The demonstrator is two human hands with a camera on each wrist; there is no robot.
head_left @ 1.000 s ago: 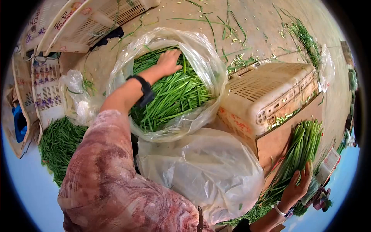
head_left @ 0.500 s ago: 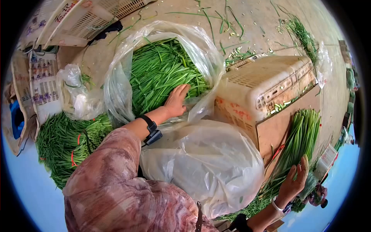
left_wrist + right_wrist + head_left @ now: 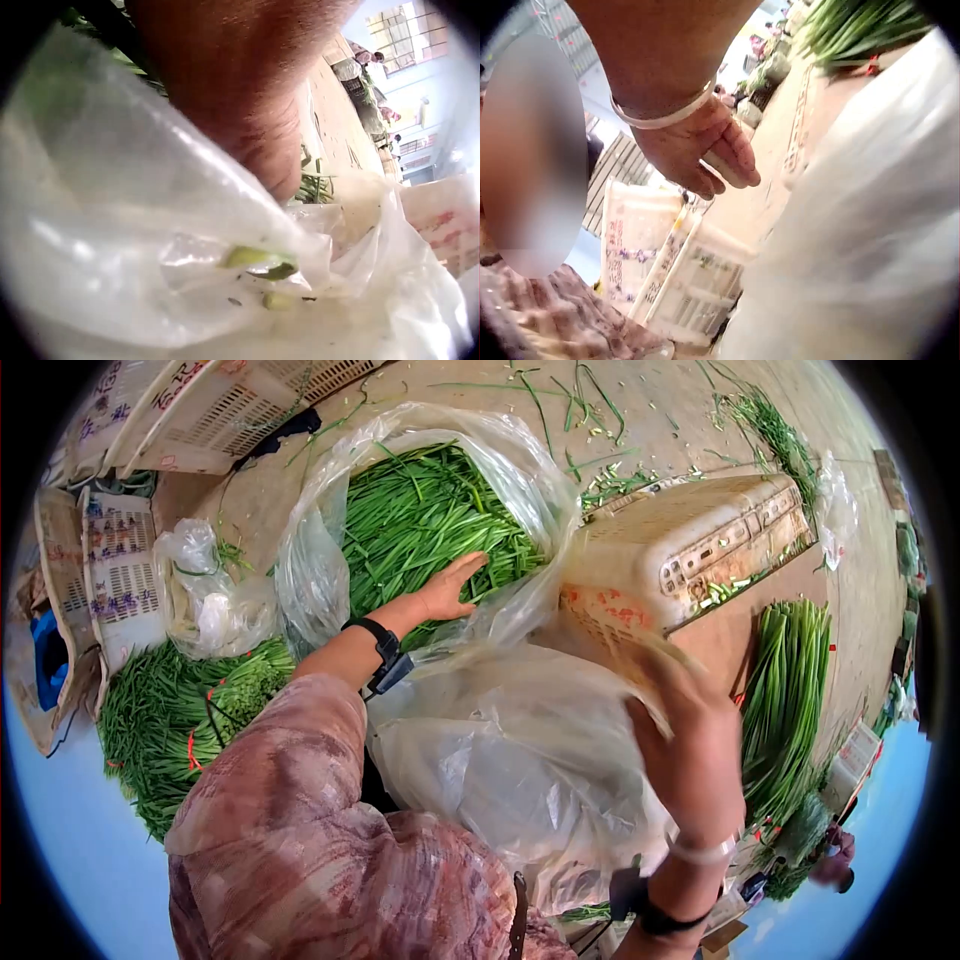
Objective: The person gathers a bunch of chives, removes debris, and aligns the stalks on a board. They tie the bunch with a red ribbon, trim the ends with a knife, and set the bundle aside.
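Observation:
My left hand [image 3: 448, 590] rests at the near side of an open clear plastic bag [image 3: 310, 545], fingers stretched out over the loose green chives [image 3: 405, 510] that fill it. In the left wrist view its fingers are hidden, and the bag's plastic [image 3: 127, 202] bulges in front with cut stalk bits [image 3: 277, 300] on it. My right hand [image 3: 700, 750], blurred, hovers over the right side of a plastic-covered mound [image 3: 500, 770]. Its fingers hang loosely bent with nothing in them in the right wrist view. Beyond it lies a bundle of chives [image 3: 790, 700] on a brown board [image 3: 730, 625].
An overturned white crate [image 3: 690, 525] stands right of the bag. Tied chive bundles [image 3: 190, 720] lie at left, near a crumpled plastic bag [image 3: 215, 605]. More crates [image 3: 230, 420] stand at the back left. Stalk scraps [image 3: 590, 405] litter the floor.
My left hand has come from deep among the chives toward the bag's near side. The right hand has left the chive bundle at right and swung left over the plastic-covered mound.

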